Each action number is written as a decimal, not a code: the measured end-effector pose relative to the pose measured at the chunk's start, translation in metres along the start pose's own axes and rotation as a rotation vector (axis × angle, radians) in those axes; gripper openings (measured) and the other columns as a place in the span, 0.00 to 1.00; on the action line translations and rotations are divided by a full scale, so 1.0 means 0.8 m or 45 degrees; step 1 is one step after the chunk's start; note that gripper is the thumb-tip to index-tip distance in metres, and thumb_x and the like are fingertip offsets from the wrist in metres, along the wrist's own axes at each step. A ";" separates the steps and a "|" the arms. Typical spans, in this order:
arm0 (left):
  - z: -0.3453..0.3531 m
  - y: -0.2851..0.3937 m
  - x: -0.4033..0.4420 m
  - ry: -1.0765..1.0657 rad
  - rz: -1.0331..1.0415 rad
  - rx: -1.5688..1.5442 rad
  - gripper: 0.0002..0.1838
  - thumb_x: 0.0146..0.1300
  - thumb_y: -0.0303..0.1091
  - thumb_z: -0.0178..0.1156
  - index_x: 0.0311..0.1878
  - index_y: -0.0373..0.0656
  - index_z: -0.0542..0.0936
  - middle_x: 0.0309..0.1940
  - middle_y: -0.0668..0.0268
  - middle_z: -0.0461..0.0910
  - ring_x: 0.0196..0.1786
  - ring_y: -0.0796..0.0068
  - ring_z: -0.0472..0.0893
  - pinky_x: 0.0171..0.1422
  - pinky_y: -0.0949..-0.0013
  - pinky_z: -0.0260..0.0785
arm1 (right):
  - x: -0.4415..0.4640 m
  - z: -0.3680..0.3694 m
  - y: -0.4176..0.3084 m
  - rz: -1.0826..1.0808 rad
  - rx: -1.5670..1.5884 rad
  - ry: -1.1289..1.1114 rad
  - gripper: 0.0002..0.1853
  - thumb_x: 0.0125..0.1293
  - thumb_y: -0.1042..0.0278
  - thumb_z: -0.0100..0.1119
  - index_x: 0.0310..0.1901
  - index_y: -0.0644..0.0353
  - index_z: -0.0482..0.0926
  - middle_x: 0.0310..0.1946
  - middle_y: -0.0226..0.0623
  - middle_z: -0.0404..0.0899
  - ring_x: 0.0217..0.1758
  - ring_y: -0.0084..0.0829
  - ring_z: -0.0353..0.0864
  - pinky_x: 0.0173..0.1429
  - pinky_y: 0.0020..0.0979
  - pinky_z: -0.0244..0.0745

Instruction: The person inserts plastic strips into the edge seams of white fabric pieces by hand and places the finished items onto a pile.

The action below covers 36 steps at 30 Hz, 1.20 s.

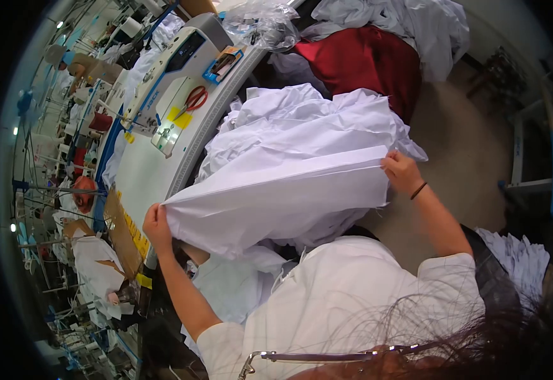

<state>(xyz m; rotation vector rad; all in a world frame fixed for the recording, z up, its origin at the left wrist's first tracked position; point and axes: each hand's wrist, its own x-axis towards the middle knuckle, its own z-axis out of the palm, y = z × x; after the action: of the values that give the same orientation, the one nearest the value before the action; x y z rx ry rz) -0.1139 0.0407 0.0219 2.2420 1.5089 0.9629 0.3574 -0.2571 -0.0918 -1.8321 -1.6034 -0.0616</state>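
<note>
A long piece of white fabric [270, 199] is stretched between my two hands, with a straight folded edge along its top. My left hand [157, 227] pinches its left corner near the table's front edge. At the other end, my right hand [403, 171], with a dark band at the wrist, grips the upper right corner. Behind and beneath lies a rumpled heap of white fabric [302, 120]. More pale cloth [232, 282] rests below, by my lap.
On the left, a sewing machine [168, 69] stands on its table [143, 168], with red-handled scissors [194, 99] and a small blue box [224, 65]. Red cloth [368, 66] and white cloth [416, 31] are piled behind. A stack of white pieces [517, 259] sits at right.
</note>
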 end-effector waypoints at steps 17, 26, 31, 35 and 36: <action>-0.027 -0.058 -0.007 -0.011 -0.080 -0.029 0.10 0.59 0.33 0.52 0.35 0.33 0.75 0.27 0.67 0.74 0.32 0.80 0.70 0.37 0.76 0.63 | 0.064 -0.097 -0.007 0.282 0.458 0.184 0.09 0.46 0.77 0.63 0.20 0.64 0.69 0.16 0.30 0.65 0.19 0.20 0.61 0.25 0.21 0.60; -0.027 -0.066 -0.011 0.056 -0.027 0.002 0.08 0.59 0.32 0.53 0.33 0.36 0.75 0.25 0.68 0.75 0.28 0.80 0.71 0.34 0.76 0.64 | 0.075 -0.100 -0.010 0.328 0.355 0.202 0.13 0.45 0.77 0.63 0.20 0.62 0.65 0.16 0.29 0.64 0.19 0.20 0.60 0.24 0.21 0.59; -0.028 -0.056 -0.016 0.036 -0.048 -0.001 0.08 0.59 0.32 0.53 0.32 0.36 0.75 0.24 0.69 0.74 0.28 0.81 0.70 0.34 0.77 0.64 | 0.084 -0.101 -0.014 0.347 0.312 0.146 0.12 0.47 0.77 0.62 0.22 0.61 0.65 0.18 0.27 0.65 0.19 0.17 0.60 0.24 0.19 0.59; -0.028 -0.057 -0.016 0.027 -0.069 -0.009 0.08 0.59 0.32 0.53 0.31 0.36 0.75 0.23 0.69 0.73 0.27 0.81 0.69 0.33 0.77 0.63 | 0.094 -0.104 -0.026 0.376 0.404 0.171 0.06 0.50 0.78 0.59 0.26 0.62 0.71 0.18 0.30 0.67 0.21 0.20 0.64 0.27 0.20 0.62; -0.028 -0.055 -0.016 0.029 -0.069 -0.009 0.08 0.59 0.32 0.53 0.31 0.36 0.75 0.23 0.69 0.73 0.27 0.81 0.69 0.33 0.77 0.63 | 0.094 -0.105 -0.026 0.311 0.373 0.156 0.04 0.50 0.79 0.58 0.26 0.62 0.73 0.18 0.32 0.69 0.22 0.22 0.67 0.28 0.21 0.64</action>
<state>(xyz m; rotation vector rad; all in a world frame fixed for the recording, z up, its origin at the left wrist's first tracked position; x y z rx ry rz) -0.1633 0.0447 0.0092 2.1812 1.5646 0.9790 0.3894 -0.2359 0.0162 -1.7426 -1.2237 0.1599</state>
